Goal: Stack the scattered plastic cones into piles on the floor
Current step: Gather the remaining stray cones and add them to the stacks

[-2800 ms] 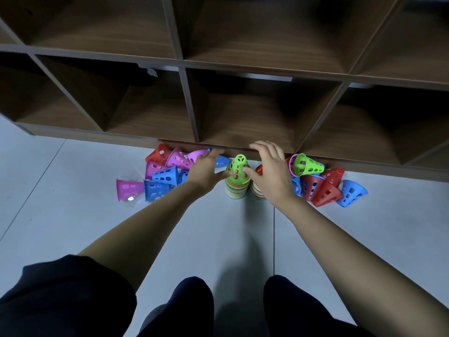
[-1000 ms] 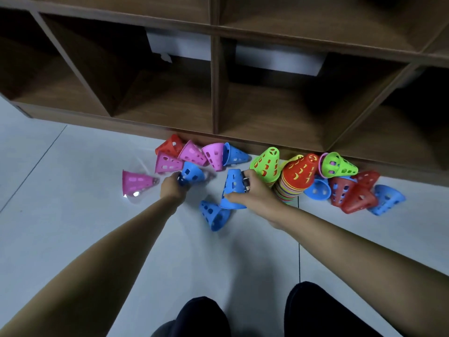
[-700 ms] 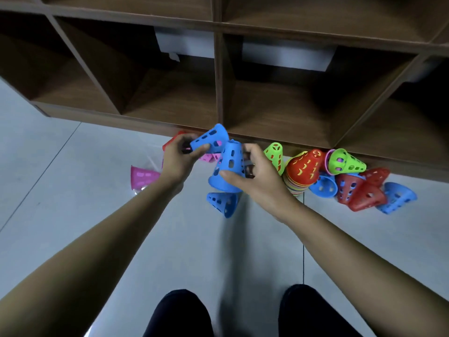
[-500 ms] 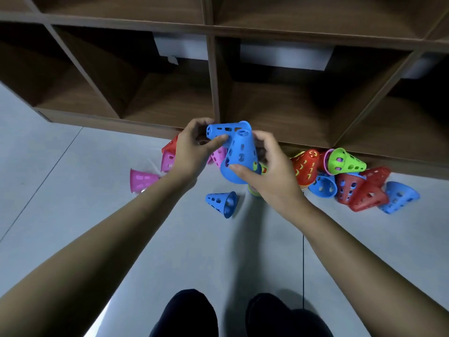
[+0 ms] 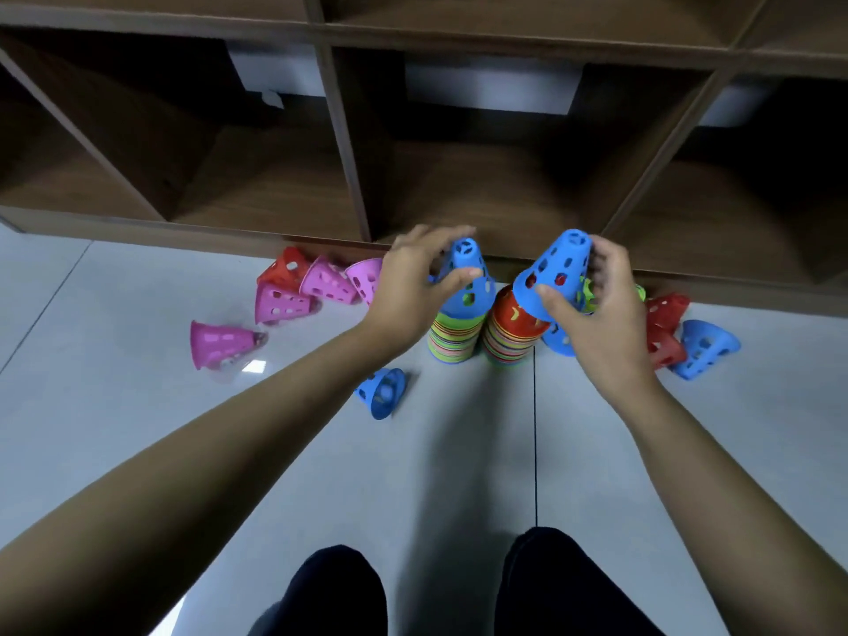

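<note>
Two multicoloured piles of cones stand side by side on the floor by the shelf. On the left pile (image 5: pixel 453 338) sits a blue cone (image 5: pixel 467 286); my left hand (image 5: pixel 410 286) curls round it, thumb across its front. My right hand (image 5: pixel 601 319) grips a second blue cone (image 5: pixel 553 273), tilted just above the red-topped right pile (image 5: pixel 507 335). Another blue cone (image 5: pixel 383 393) lies on its side in front of the piles. Several pink cones (image 5: pixel 280 306) and a red cone (image 5: pixel 285 269) lie to the left.
Red cones (image 5: pixel 666 314) and a blue cone (image 5: pixel 704 348) lie right of my right hand, a green one (image 5: pixel 589 293) partly hidden behind it. The wooden cubby shelf (image 5: pixel 353 176) runs along the back. My knees (image 5: pixel 330 589) are at the bottom edge over the grey tile floor (image 5: pixel 137 406).
Both hands have come down and apart from in front of the shelf. The left blue cone now sits on the left pile; the right one hangs over the right pile.
</note>
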